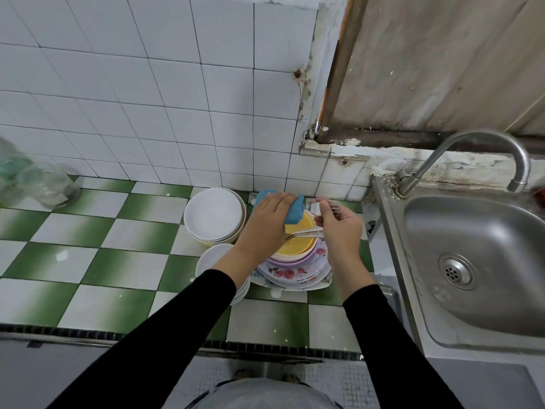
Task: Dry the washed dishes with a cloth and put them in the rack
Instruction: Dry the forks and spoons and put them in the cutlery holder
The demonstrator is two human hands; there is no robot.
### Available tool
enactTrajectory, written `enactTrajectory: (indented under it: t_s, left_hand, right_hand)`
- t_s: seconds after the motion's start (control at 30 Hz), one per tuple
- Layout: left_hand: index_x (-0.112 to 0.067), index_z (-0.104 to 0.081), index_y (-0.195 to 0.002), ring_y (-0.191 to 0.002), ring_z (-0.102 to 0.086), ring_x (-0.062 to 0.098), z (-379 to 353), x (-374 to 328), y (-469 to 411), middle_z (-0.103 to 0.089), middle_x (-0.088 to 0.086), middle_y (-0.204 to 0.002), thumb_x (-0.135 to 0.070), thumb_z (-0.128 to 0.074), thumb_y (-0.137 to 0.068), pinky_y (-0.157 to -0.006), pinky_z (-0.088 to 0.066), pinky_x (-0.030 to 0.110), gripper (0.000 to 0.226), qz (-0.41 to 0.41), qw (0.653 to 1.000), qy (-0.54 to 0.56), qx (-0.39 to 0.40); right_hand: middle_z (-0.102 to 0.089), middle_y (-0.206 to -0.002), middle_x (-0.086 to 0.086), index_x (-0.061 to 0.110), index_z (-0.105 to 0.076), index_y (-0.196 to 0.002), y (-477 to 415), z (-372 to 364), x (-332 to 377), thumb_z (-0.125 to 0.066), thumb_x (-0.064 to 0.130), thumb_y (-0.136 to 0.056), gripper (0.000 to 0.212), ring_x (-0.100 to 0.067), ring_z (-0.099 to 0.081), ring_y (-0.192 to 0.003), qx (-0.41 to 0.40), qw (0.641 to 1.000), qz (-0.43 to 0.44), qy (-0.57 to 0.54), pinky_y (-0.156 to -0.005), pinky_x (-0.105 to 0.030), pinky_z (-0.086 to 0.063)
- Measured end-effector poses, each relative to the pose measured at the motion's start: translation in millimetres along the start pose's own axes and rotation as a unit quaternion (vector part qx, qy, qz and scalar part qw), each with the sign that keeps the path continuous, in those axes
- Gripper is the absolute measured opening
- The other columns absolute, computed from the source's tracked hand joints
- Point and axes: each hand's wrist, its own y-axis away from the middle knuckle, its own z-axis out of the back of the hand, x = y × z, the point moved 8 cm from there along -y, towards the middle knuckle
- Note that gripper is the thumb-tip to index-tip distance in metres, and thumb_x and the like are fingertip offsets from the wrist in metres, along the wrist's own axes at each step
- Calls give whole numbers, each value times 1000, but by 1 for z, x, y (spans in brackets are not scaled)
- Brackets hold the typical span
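Two hands meet over a round yellow bowl (298, 245): left hand (267, 219) grips a blue cloth (293, 215), right hand (340, 228) pinches steel cutlery (303, 234). Stacked white bowls (213, 214) sit at its nine o'clock.

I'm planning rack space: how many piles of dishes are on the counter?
3: white bowls near the wall, a white pile in front of them, partly covered by the left sleeve, and a floral pile topped by a yellow bowl. More may be hidden.
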Motion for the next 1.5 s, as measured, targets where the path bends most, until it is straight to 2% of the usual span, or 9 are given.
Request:
enactTrajectory:
  t_s: [0.17, 0.43, 0.7, 0.8, 0.9, 1.17, 1.33, 1.4, 1.5]
  left_hand:
    - [-10, -47, -139, -116, -53, 27, -2, 49, 10, -56, 10, -132, 2, -59, -87, -102, -45, 39, 54, 94, 995, 35, 11]
    - [-10, -49, -136, -111, -53, 22, -2, 18, 3, -59, 9, -127, 2, -58, -87, -95, -36, 24, 52, 56, 997, 57, 14]
    - [-13, -46, -140, -113, -56, 22, -10, 62, 25, -58, 7, -130, -7, -56, -94, -96, -46, 29, 47, 166, 980, 84, 73]
    - [-11, -47, -139, -110, -54, 20, -8, 47, 18, -59, 9, -128, 1, -54, -90, -89, -41, 22, 51, 145, 983, 93, 71]
    - [-12, -46, -139, -107, -53, 17, -7, 31, 9, -58, 8, -128, 3, -51, -88, -88, -38, 19, 53, 116, 985, 102, 77]
    - [-17, -50, -133, -100, -59, 21, -18, 43, 20, -63, 6, -115, 3, -50, -88, -89, -51, 34, 50, 148, 970, 160, 111]
    - [-14, -53, -129, -94, -56, 10, -28, 40, 21, -60, 0, -109, -1, -52, -95, -72, -42, 0, 36, 202, 949, 217, 107]
    - [-15, -54, -127, -98, -59, 12, -31, 37, 20, -63, 2, -112, -6, -54, -96, -77, -46, 4, 32, 209, 942, 241, 100]
    - [-16, -54, -126, -105, -61, 19, -31, 32, 17, -64, 5, -114, -6, -54, -95, -90, -53, 28, 32, 209, 937, 263, 97]
  right_hand:
    - [-69, -73, 3, 10, -76, -102, -11, 14, 10, -63, 16, -98, 15, -9, -61, -67, 3, 998, 44, 32, -69, -28, -51]
    - [-71, -74, 3, 29, -71, -85, -7, -11, 12, -63, 16, -98, 20, -10, -64, -70, 39, 997, 59, 34, -81, -40, -58]
    - [-68, -73, -1, 19, -73, -101, -22, 7, 17, -63, 15, -98, 11, -14, -62, -72, 50, 996, 73, 29, -74, -33, -56]
    - [-68, -72, 0, 14, -73, -106, -19, -6, 14, -63, 14, -98, 13, -7, -60, -66, 75, 994, 69, 37, -68, -21, -55]
    - [-68, -71, -2, 14, -74, -100, -18, -17, 12, -64, 13, -97, 10, -8, -60, -64, 89, 993, 70, 44, -71, -27, -55]
    - [-70, -85, -20, 4, -73, -93, -35, -9, 16, -69, 12, -94, 9, -15, -62, -67, 150, 989, 13, -5, -69, -24, -58]
    - [-66, -74, -3, 11, -69, -91, -25, -17, 10, -64, 8, -96, 8, -7, -63, -62, 127, 989, -9, -80, -66, -18, -55]
    - [-63, -72, -1, 11, -68, -90, -22, -25, 8, -65, 8, -96, 8, -6, -60, -62, 130, 988, -10, -82, -65, -16, -53]
    - [-61, -72, -1, 11, -69, -86, -16, -39, 2, -65, 9, -96, 11, -10, -56, -66, 149, 987, -17, -61, -63, -17, -52]
